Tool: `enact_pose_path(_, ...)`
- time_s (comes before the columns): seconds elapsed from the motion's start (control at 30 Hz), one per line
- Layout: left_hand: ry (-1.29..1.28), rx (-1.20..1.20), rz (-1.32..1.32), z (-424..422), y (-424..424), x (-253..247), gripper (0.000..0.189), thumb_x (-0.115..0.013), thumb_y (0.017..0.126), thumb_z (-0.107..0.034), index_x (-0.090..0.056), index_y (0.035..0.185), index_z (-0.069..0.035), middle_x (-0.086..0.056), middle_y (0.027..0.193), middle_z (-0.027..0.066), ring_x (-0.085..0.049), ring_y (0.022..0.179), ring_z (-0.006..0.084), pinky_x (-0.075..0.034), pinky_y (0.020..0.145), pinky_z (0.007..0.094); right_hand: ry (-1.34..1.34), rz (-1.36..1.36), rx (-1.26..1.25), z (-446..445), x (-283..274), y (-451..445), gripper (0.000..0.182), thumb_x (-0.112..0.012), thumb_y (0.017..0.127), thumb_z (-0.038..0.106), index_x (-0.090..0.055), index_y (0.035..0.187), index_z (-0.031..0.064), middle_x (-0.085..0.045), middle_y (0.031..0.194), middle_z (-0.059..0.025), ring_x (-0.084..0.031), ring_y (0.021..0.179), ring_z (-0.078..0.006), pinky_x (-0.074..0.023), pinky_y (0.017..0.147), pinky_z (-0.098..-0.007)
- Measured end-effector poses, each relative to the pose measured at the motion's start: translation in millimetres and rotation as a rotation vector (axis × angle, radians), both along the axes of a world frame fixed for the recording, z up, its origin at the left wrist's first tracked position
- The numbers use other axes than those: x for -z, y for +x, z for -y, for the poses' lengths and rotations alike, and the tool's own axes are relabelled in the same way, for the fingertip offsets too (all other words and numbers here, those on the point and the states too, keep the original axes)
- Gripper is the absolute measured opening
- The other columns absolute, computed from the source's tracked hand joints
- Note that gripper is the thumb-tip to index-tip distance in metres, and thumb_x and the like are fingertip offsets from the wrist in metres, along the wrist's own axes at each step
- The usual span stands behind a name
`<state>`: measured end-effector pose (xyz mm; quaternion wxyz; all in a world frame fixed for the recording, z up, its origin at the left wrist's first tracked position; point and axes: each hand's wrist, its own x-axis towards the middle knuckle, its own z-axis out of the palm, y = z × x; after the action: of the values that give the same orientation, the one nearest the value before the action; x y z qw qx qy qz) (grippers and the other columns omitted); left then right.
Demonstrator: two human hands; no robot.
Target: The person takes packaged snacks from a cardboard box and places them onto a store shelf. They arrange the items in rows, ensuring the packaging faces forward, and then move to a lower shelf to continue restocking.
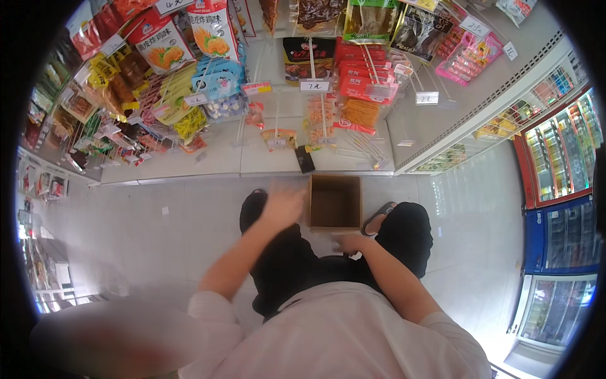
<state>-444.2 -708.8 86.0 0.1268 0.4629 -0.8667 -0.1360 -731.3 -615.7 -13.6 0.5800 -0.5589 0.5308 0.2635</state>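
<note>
An open cardboard box [334,208] stands on the floor between my feet, and no contents show inside it. My left hand [285,203] hovers to the left of the box, above my left knee. It is blurred, and no object shows in it. On the near side of the box, low between my thighs, is my right hand [351,243]. Blur hides what its fingers are doing. A flat black rectangular object [305,159] lies at the front edge of the bottom shelf [199,163], just beyond the box.
Packaged snacks hang from display hooks ahead, among them red packets [364,78], blue packets [215,78] and a black packet [309,57]. Price tags [315,85] stick out on the hooks. A red-framed drinks fridge [556,151] and a blue freezer [561,234] stand right.
</note>
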Motion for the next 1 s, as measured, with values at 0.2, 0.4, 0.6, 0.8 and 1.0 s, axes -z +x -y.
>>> enact_pose_path(0.2, -0.026, 0.045, 0.034, -29, 77, 19, 0.031, -0.065, 0.094, -0.021, -0.073, 0.123, -0.013, -0.065, 0.141, 0.0117, -0.05, 0.145, 0.0368, -0.026, 0.126, 0.0686, -0.77, 0.334, 0.261, 97, 33, -66, 0.085, -0.077, 0.095, 0.045, -0.043, 0.162, 0.0045, -0.048, 0.161, -0.0281, -0.046, 0.15, -0.0421, -0.0414, 0.123, -0.0463)
enact_pose_path(0.4, -0.067, 0.201, 0.086, -22, 64, 15, 0.024, -0.065, 0.088, -0.019, -0.077, 0.106, -0.009, -0.07, 0.125, 0.0101, -0.057, 0.136, 0.0345, -0.028, 0.125, 0.0663, -1.069, 0.25, 0.779, 252, -45, -141, 0.081, -0.084, 0.093, 0.028, -0.043, 0.157, 0.0016, -0.063, 0.143, -0.0231, -0.065, 0.13, -0.0245, -0.0566, 0.099, -0.0401)
enact_pose_path(0.6, -0.002, 0.217, 0.145, 1, 57, 15, 0.022, -0.065, 0.086, -0.02, -0.078, 0.102, -0.01, -0.074, 0.117, 0.0064, -0.065, 0.117, 0.0295, -0.037, 0.122, 0.0557, -1.488, 0.475, 0.949, 340, -91, -157, 0.092, -0.088, 0.086, 0.025, -0.038, 0.16, 0.0014, -0.062, 0.14, -0.019, -0.063, 0.129, -0.0309, -0.0519, 0.107, -0.0417)
enact_pose_path(0.8, 0.057, 0.293, 0.13, 28, 45, 10, 0.022, -0.065, 0.086, -0.019, -0.076, 0.104, -0.012, -0.073, 0.12, 0.0057, -0.064, 0.117, 0.0295, -0.046, 0.107, 0.0496, -1.169, 0.891, 1.01, 410, -82, -178, 0.104, -0.09, 0.084, 0.024, -0.031, 0.166, 0.0026, -0.056, 0.152, -0.0184, -0.057, 0.137, -0.0289, -0.0487, 0.113, -0.0423)
enact_pose_path(1.0, 0.154, 0.311, 0.109, 52, 38, 4, 0.024, -0.066, 0.084, -0.017, -0.074, 0.106, -0.011, -0.072, 0.121, 0.006, -0.064, 0.115, 0.0298, -0.048, 0.103, 0.0485, -1.309, 0.701, 0.913, 446, -79, -183, 0.113, -0.098, 0.078, 0.026, -0.031, 0.166, 0.005, -0.056, 0.154, -0.0163, -0.061, 0.135, -0.0266, -0.0519, 0.111, -0.0418)
